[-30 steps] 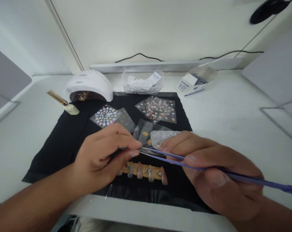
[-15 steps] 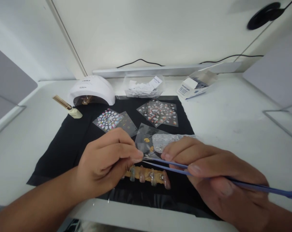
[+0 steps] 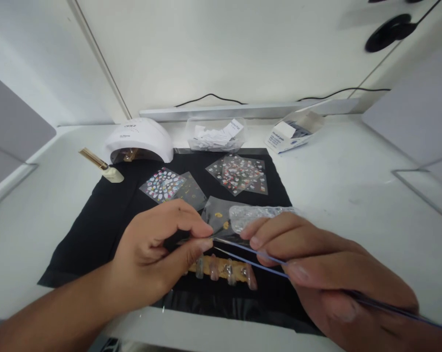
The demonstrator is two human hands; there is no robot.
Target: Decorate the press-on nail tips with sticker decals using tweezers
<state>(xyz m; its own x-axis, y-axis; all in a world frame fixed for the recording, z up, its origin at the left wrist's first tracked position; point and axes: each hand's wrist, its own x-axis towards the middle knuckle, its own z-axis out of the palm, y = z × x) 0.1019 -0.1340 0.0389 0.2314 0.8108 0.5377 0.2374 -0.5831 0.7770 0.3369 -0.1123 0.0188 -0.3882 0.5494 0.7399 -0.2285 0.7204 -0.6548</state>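
Blue tweezers with silver tips lie across my right hand, held between its thumb and fingers. Their prongs are spread, and the tips reach the fingertips of my left hand. That hand is closed in a pinch, its thumb and index finger almost meeting; what it holds, if anything, is too small to make out. Below the fingertips, clear and pinkish false nails sit in a row on a tan strip. A film sheet with gold stickers and a clear bubbled tray lie just behind my hands.
On the black mat lie colourful sticker sheets and orange-white sticker sheets. A white nail lamp, a polish bottle, a clear box of white packets and an alcohol pad box stand around it.
The tweezers' prongs have spread wider apart near my left fingertips. My left thumb and index finger have straightened, leaving a larger gap behind their tips. The view has shifted slightly.
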